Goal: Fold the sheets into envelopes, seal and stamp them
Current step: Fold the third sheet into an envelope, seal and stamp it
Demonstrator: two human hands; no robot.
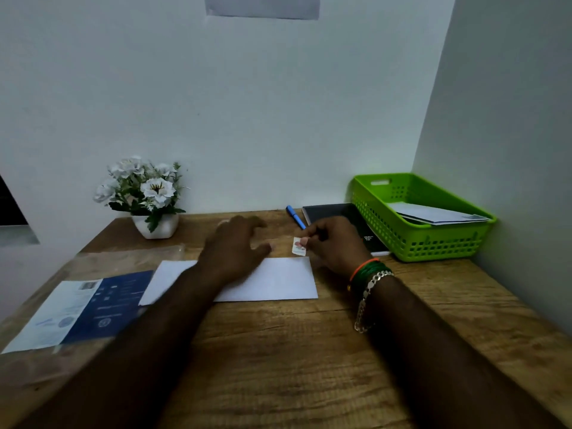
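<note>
A white envelope (278, 281) lies flat in the middle of the wooden table (278, 351). My right hand (334, 243) pinches a small stamp (298, 246) just above the envelope's far right corner. My left hand (235, 246) is blurred, fingers spread and relaxed, above the envelope's far edge; my left forearm hides part of the envelope. Whether that hand touches the paper I cannot tell.
A green basket (414, 243) with finished envelopes (439, 215) stands at the back right, beside a black notebook (337, 215) and a blue pen (295, 216). A flower pot (154, 226) sits at the back left. A clear plastic packet with a blue-and-white printed sheet (80, 311) lies at the left.
</note>
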